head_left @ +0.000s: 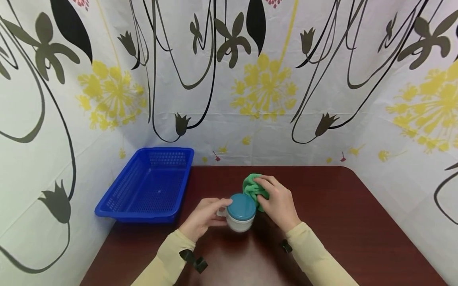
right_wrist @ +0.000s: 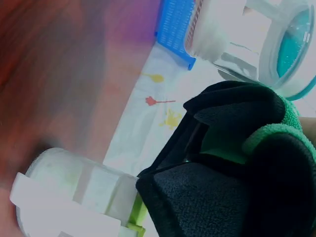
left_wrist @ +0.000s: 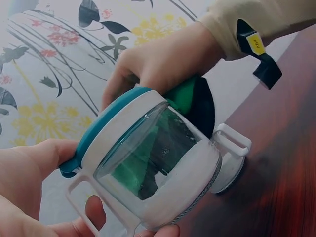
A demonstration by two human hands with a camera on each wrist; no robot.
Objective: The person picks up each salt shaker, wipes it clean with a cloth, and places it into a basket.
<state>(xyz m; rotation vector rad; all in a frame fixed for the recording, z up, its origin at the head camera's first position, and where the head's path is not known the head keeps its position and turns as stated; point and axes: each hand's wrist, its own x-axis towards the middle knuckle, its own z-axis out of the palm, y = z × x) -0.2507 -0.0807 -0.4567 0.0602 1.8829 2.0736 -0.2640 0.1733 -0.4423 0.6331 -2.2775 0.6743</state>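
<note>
My left hand (head_left: 204,218) grips a clear jar (left_wrist: 173,163) by its white handle side, thumb at the edge of the teal lid (head_left: 242,207). White contents show through the jar's wall, and the jar is tilted in the left wrist view. With my right hand (head_left: 279,200) I hold a cloth (head_left: 253,188), green on one face and dark (right_wrist: 207,197) on the other. The cloth is beside the jar's far right side; whether it touches the jar I cannot tell. Most of the right hand is hidden behind the cloth in the right wrist view.
A blue perforated basket (head_left: 143,214) stands at the left back of the dark red table (head_left: 340,222). A second clear container (right_wrist: 74,187) with white and light green parts stands on the table, seen in the right wrist view. Patterned curtains (head_left: 250,139) enclose the table.
</note>
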